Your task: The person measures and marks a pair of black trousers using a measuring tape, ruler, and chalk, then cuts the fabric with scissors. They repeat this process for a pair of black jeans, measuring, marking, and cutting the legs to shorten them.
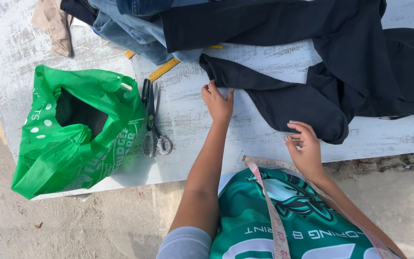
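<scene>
A dark navy garment (312, 91) lies spread across the worn white table (188, 124). My left hand (218, 103) rests flat on the table and touches the left edge of a dark trouser leg, fingers together, gripping nothing that I can see. At the leg's near edge my right hand (305, 146) has its fingers curled, pinching or touching the dark fabric. A pink measuring tape (274, 216) hangs around my neck over my green shirt.
A green plastic bag (73, 134) stands open at the table's left. Black-handled scissors (152, 120) lie beside it. A yellow ruler (165, 69) pokes out from under blue jeans (135, 29). Beige cloth (53, 24) lies at the far left. Below is sandy ground (73, 225).
</scene>
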